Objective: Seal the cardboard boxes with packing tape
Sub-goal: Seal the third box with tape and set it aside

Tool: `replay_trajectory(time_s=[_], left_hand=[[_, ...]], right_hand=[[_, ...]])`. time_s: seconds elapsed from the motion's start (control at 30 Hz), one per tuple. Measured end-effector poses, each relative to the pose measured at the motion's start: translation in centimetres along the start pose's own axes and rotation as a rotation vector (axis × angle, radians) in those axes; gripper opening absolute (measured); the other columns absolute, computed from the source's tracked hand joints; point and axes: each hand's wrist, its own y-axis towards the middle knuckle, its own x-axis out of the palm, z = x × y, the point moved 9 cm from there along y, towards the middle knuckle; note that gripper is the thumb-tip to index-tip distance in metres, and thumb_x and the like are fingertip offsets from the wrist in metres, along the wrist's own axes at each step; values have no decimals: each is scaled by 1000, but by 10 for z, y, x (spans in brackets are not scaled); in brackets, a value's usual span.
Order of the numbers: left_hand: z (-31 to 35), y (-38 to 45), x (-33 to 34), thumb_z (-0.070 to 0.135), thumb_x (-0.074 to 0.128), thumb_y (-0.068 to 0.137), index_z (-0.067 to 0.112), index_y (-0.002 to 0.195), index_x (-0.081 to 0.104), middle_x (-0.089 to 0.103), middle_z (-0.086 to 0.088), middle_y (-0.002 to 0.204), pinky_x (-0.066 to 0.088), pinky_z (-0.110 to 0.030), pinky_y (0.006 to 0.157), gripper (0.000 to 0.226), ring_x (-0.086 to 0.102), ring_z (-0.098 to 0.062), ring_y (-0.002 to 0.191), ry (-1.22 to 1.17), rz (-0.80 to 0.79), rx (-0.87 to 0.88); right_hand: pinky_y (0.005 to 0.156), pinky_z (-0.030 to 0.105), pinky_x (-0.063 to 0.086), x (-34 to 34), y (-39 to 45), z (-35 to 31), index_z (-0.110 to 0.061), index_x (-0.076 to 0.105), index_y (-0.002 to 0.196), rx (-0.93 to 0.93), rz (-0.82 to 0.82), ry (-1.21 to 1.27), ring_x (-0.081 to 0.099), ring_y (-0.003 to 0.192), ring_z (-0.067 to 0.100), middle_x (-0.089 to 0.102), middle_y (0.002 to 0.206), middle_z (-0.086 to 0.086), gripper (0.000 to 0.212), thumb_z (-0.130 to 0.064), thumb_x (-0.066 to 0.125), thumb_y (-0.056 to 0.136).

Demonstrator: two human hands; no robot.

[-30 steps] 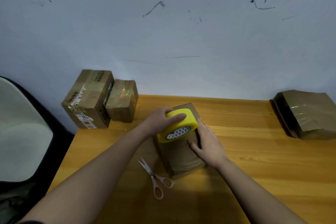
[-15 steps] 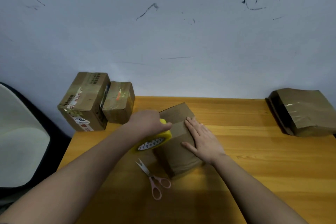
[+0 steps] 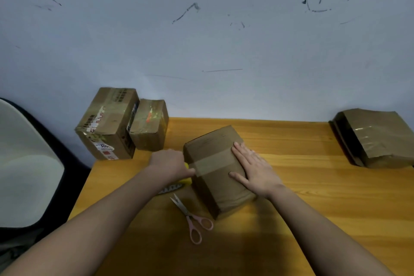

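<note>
Box [image 3: 215,163] mid-table, scissors [image 3: 190,217] at its near-left edge.

The wooden worktop [image 3: 336,208] abuts a pale grey-blue wall [image 3: 201,40] marked with dark scuffs. Left of the worktop stands a chair [image 3: 24,163] with a pale seat. Lighting is dim.

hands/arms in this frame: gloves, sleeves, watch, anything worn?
Nothing worn that shows. Left hand and right hand are bare: no gloves, rings or watch visible. Both forearms are bare from the wrists to the bottom edge of the picture, with no sleeves in view. No markings or bandages can be seen; the light is dim.
</note>
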Motion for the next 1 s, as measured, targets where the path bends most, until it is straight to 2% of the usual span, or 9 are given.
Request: replay_trajectory(time_s=[0.13,0.33,0.47,0.57,0.67,0.73,0.8,0.87,1.0], left_hand=[[-7,-1,17,70,44,86,16,67,47,48,3,71,39,-27,58,58,48,-15,65,-61,21,-22],[-4,1,39,66,42,89,17,83,49,53,0,84,44,-30,68,50,52,-20,78,-117,-6,-39],[-2,8,52,66,43,89,15,91,55,56,-1,89,43,-29,67,52,53,-18,79,-159,-48,-55],[-1,11,59,65,44,89,15,91,56,57,-1,90,42,-29,67,51,54,-17,80,-156,-79,-72],[3,12,67,65,44,89,17,80,52,56,0,85,45,-28,69,49,56,-16,77,-214,-103,-87],[4,14,69,64,44,90,19,74,49,58,0,85,48,-28,72,47,58,-16,78,-238,-89,-83],[3,15,70,63,44,90,20,73,49,60,-1,87,52,-31,80,46,60,-17,81,-272,-86,-65],[5,16,72,64,43,89,20,72,49,60,-1,86,53,-34,83,48,61,-17,81,-275,-104,-38],[2,18,81,64,43,90,18,73,49,60,-2,89,53,-37,85,49,63,-21,87,-323,-133,-76]], right_hand=[[121,27,-3,2,1,-4,-27,0,155,-8,13,-15,-11,147,4,-10,158,-14,97,-83,-7,76],[121,29,0,-1,1,-4,-27,6,155,8,46,25,-7,147,3,-5,159,-15,97,-83,-7,76],[120,26,5,-13,3,-11,-24,29,150,122,150,106,14,147,10,21,159,-7,65,-61,23,97],[120,38,14,-22,13,-33,-17,39,142,344,264,96,29,141,21,38,150,6,58,-53,30,98],[113,54,-14,4,26,-57,-16,6,155,509,115,21,-9,149,30,0,162,11,86,-72,19,91],[111,60,-16,15,29,-61,-15,-8,154,530,57,-49,-23,144,36,-16,160,15,94,-77,14,87],[112,60,-14,17,30,-60,-16,-8,154,515,59,-61,-24,144,37,-17,159,17,95,-79,13,86],[114,58,-10,10,29,-66,-19,3,155,412,121,-105,-15,147,35,-8,161,17,88,-76,14,88],[108,49,36,-2,27,-93,-12,53,135,244,253,-133,45,133,29,51,142,11,65,-54,32,91]])
